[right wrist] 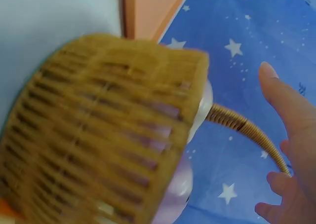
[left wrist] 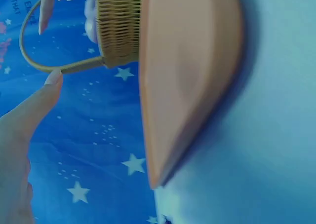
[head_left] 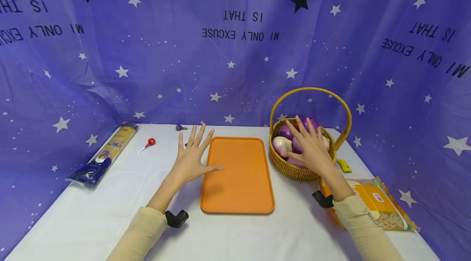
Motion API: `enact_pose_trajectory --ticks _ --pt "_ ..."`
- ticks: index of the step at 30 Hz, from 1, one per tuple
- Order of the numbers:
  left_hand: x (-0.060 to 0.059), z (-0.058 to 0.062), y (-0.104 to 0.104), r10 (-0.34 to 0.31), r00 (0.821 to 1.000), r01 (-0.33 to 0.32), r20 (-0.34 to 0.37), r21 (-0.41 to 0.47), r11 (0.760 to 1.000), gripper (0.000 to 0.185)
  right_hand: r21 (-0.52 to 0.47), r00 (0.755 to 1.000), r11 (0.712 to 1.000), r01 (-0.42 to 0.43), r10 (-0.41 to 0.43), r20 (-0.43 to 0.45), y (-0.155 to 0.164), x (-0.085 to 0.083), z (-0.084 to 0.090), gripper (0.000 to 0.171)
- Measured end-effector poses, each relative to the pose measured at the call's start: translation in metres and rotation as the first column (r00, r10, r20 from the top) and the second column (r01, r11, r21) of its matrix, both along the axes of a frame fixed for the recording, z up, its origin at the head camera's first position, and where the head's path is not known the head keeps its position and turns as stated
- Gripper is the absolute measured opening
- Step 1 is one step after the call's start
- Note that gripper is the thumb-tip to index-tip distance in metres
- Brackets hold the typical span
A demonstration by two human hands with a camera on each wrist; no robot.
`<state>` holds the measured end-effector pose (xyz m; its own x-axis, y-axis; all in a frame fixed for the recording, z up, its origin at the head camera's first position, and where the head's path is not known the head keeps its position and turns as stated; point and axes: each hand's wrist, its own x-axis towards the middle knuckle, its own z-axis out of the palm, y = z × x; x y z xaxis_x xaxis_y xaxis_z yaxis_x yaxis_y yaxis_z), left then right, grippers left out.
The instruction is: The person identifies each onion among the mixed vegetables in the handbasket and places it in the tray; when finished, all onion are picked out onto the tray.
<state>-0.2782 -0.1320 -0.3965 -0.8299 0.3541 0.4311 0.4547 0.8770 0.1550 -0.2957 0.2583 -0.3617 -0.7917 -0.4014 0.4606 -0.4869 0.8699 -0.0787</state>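
My left hand (head_left: 190,163) is held with fingers spread over the left side of an orange tray (head_left: 239,175), gripping nothing. My right hand (head_left: 310,150), also spread, is above a woven basket (head_left: 294,172) with a tall arched handle. Round purple and whitish vegetables, perhaps onions (head_left: 281,145), fill the basket, partly hidden by that hand. In the right wrist view the right hand (right wrist: 296,120) stays apart from the basket wall (right wrist: 98,125). The left wrist view shows the left thumb (left wrist: 42,100) in front of the tray (left wrist: 173,61) and basket (left wrist: 118,26).
A blue and yellow pasta packet (head_left: 106,155) lies at the left. Near it are a red lollipop (head_left: 151,142) and a purple lollipop (head_left: 179,127). An orange packet (head_left: 382,204) lies under the right forearm, with a small yellow object (head_left: 344,166) behind. A purple cloth (head_left: 235,48) hangs behind.
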Motion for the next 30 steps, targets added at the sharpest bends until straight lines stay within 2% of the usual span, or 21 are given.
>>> enact_pose_trajectory --ticks 6,11,14,20,23,27,30 --pt "-0.008 -0.016 -0.006 -0.013 0.993 0.007 0.121 0.047 0.999 0.12 -0.017 0.998 0.999 -0.035 0.035 0.043 0.018 -0.009 -0.002 0.103" --pt "-0.013 -0.025 -0.009 -0.063 0.974 0.038 0.216 0.116 0.992 0.121 -0.019 0.993 0.998 -0.053 0.055 0.1 0.031 -0.018 -0.002 0.101" --pt "-0.015 -0.03 -0.012 -0.108 0.956 0.063 0.272 0.17 0.983 0.12 -0.012 0.986 0.998 -0.054 0.056 0.155 0.037 -0.022 0.001 0.097" --pt "-0.02 -0.04 -0.019 -0.137 0.914 0.062 0.382 0.201 0.978 0.12 0.019 0.969 0.999 -0.048 0.042 0.244 0.048 -0.026 0.003 0.092" --pt "-0.023 -0.043 -0.024 -0.163 0.892 0.065 0.422 0.238 0.969 0.121 0.021 0.964 0.998 -0.062 0.055 0.26 0.052 -0.029 0.004 0.089" --pt "-0.028 -0.047 -0.028 -0.239 0.864 0.094 0.442 0.326 0.941 0.118 0.005 0.963 0.997 -0.072 0.068 0.262 0.056 -0.033 0.004 0.083" --pt "-0.032 -0.048 -0.03 -0.285 0.833 0.099 0.475 0.378 0.921 0.114 -0.018 0.963 0.997 -0.076 0.078 0.257 0.058 -0.034 0.002 0.075"
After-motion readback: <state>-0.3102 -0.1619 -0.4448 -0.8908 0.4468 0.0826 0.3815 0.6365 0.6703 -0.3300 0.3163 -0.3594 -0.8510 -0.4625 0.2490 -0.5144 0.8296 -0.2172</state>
